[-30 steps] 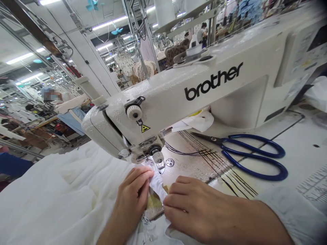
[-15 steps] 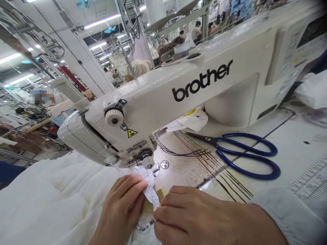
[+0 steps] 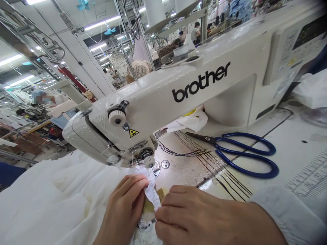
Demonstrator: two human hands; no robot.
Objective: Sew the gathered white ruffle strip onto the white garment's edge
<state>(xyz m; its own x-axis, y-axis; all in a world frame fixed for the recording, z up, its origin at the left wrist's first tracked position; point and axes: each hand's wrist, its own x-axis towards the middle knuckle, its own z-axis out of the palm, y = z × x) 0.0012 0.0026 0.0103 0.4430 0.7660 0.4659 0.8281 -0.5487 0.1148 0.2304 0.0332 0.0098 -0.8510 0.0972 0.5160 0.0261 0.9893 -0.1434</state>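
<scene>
My left hand (image 3: pixel 125 200) and my right hand (image 3: pixel 191 214) pinch a twisted strip of white fabric (image 3: pixel 152 192) between them, just in front of the presser foot (image 3: pixel 149 161) of a white Brother sewing machine (image 3: pixel 163 98). A tan backing piece (image 3: pixel 149 207) shows beneath the strip. Lace-edged cloth (image 3: pixel 146 231) lies below my hands. A large mass of white fabric (image 3: pixel 51 194) spreads out to the left of my left hand. The needle is hidden by the machine head.
Blue-handled scissors (image 3: pixel 237 151) lie on the white sewing table (image 3: pixel 288 136) to the right, beside dark thread lines. A printed ruler scale (image 3: pixel 310 178) marks the table's right side. White cloth (image 3: pixel 310 92) sits behind the machine. A co-worker (image 3: pixel 58 105) stands at the far left.
The whole view has swung, so the machine sits further left in the picture. My hands stay on the white strip, and the lace below them shows a little more.
</scene>
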